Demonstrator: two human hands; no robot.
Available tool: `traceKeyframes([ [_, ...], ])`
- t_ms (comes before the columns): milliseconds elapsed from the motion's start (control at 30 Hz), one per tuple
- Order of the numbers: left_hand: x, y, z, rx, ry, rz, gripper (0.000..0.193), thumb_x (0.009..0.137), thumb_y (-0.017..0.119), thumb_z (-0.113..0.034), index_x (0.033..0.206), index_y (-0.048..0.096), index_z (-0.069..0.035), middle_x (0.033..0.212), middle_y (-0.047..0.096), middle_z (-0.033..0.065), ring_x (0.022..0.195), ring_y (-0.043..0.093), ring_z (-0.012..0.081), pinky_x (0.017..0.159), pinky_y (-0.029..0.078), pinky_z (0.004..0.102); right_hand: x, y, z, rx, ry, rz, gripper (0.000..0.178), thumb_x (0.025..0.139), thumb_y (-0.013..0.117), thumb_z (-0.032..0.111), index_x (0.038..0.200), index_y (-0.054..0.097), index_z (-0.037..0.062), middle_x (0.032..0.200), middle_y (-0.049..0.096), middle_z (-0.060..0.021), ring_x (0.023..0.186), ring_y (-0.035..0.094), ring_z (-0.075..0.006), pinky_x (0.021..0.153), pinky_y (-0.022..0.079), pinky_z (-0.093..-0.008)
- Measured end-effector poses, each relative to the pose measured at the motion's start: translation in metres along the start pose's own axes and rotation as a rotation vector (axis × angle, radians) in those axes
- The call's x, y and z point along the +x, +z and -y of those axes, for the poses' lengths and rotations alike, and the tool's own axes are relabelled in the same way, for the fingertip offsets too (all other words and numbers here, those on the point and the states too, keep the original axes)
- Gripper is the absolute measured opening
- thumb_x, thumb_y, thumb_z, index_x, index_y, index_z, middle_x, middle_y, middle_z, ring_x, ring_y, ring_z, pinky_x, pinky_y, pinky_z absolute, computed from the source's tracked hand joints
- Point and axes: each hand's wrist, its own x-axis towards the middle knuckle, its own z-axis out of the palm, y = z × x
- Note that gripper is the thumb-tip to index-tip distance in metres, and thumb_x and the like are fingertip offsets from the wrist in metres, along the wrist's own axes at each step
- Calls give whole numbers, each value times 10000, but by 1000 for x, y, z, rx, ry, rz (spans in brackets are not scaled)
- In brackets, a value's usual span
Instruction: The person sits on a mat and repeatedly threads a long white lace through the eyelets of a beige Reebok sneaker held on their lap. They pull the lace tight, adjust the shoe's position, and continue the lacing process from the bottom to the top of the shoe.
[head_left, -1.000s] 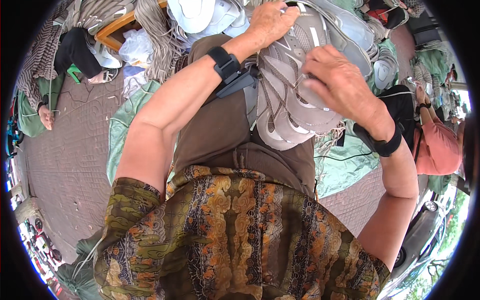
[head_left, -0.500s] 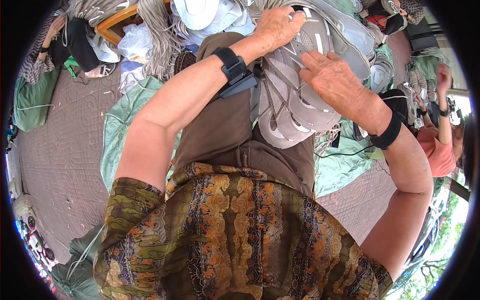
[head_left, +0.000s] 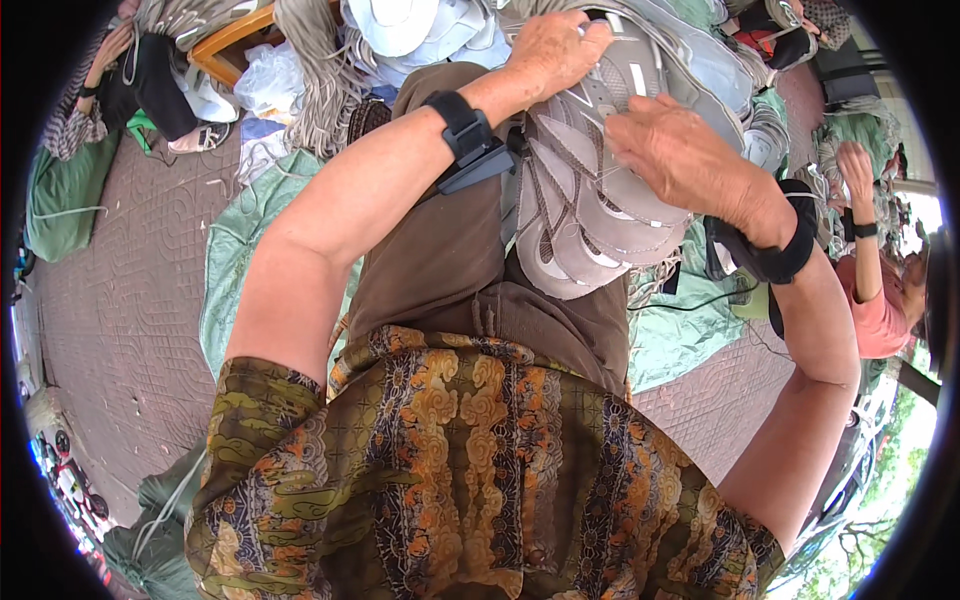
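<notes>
A stack of overlapping grey-beige shoe uppers lies across my lap, with mesh panels and pale stripes. At the far end of the stack, my left hand is closed with its fingers curled over the top upper. Close to the middle of the same upper is my right hand, its fingers bent and pressed together. Whatever is between those fingertips is too small or hidden to make out. Both my wrists carry black straps.
Grey cords hang beside a wooden frame and a clear plastic bag. White and light-blue pieces are piled beyond my knees. Green sheeting covers part of the paved ground. Other people sit at left and right.
My right hand has drawn slightly toward the right, its fingers more bunched than before. The left hand stays put on the upper. At right, a co-worker's raised arm has shifted left.
</notes>
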Motion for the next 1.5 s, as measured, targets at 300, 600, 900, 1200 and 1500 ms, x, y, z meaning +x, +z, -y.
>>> traceKeyframes([
  [300, -5, -20, -20, 47, -129, 123, 502, 842, 471, -447, 879, 657, 17, 833, 646, 265, 835, 616, 420, 778, 469, 457, -67, 18, -23, 546, 380, -127, 281, 843, 644, 229, 916, 514, -9, 816, 523, -144, 786, 522, -343, 738, 446, -414],
  [600, -5, -25, -14, 145, -33, 110, 478, 853, 518, -433, 924, 661, 18, 747, 634, 258, 744, 628, 401, 709, 486, 425, -70, 32, 3, 458, 249, -343, 353, 731, 743, 228, 857, 486, 22, 820, 489, -135, 828, 478, -356, 742, 416, -413],
  [900, -17, -26, -22, 179, -86, 93, 418, 875, 507, -386, 923, 648, 4, 693, 595, 152, 654, 555, 242, 652, 453, 346, -59, 40, 22, 419, 91, -442, 352, 631, 764, 104, 794, 460, 35, 763, 450, -102, 766, 460, -328, 687, 402, -401],
  [1200, -27, -27, -28, 160, -207, 43, 341, 874, 550, -326, 925, 648, -3, 631, 533, 57, 612, 485, 138, 607, 423, 294, -65, 47, 52, 298, 179, -496, 293, 636, 708, 22, 848, 506, 37, 817, 503, -117, 795, 505, -312, 654, 436, -402],
  [1500, -16, -10, -22, 191, 47, -75, 294, 857, 537, -260, 800, 591, 24, 620, 576, 203, 599, 607, 335, 572, 458, 412, -48, 50, 63, 169, 184, -563, 283, 631, 725, 37, 814, 509, 43, 794, 503, -110, 772, 503, -313, 657, 420, -394],
])
